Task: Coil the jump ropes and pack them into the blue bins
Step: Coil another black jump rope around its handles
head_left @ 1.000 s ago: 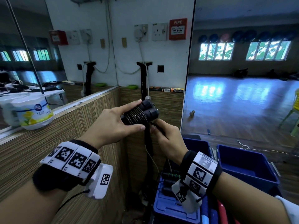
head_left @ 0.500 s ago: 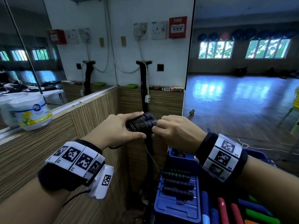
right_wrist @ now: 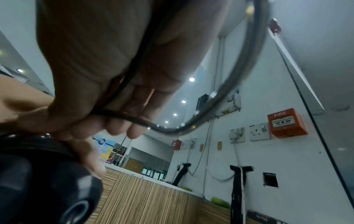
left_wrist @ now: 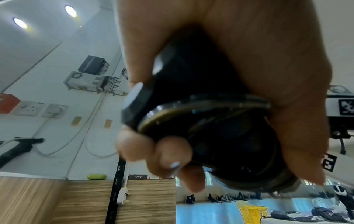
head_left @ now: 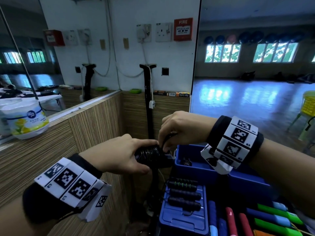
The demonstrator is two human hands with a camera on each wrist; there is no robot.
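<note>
My left hand [head_left: 126, 154] grips a black jump rope bundle [head_left: 151, 155], its two handles side by side with the cord wound round them. In the left wrist view the fingers [left_wrist: 172, 153] curl round the coiled bundle [left_wrist: 210, 128]. My right hand [head_left: 179, 132] comes down from above and pinches a loop of the black cord [right_wrist: 172, 130] at the bundle's right end. Just right of the hands stands an open blue bin [head_left: 194, 169] with one coiled rope [head_left: 186, 162] inside.
A blue lid [head_left: 184, 217] below holds several black-handled ropes [head_left: 185, 195]. Coloured handles [head_left: 272, 218] lie at the lower right. A wood-panelled ledge [head_left: 85, 126] with a white tub [head_left: 23, 120] runs along the left. A black stand [head_left: 148, 99] leans in the corner.
My right hand rose from under the bundle to above its right end, drawing the cord over. Both hands and the bundle sank lower, towards the blue bin.
</note>
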